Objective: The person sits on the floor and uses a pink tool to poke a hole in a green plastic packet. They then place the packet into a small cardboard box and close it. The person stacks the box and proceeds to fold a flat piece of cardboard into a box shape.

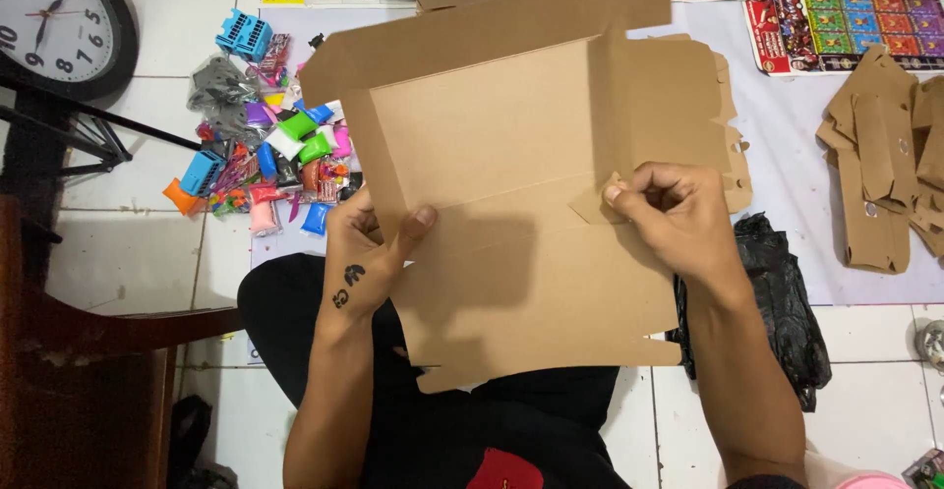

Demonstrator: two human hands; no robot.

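The left hand grips the left edge of a flat brown cardboard box blank, thumb on top; the right hand pinches a small flap, fingers closed (blank held above the lap). Colourful packets lie on the floor beyond.

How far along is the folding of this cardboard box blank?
Early. The cardboard blank is mostly flat, with only its top flap raised. The left hand grips the left edge; the right hand pinches a small tab at the crease. The remaining flaps are unfolded. Folded boxes lie at right.
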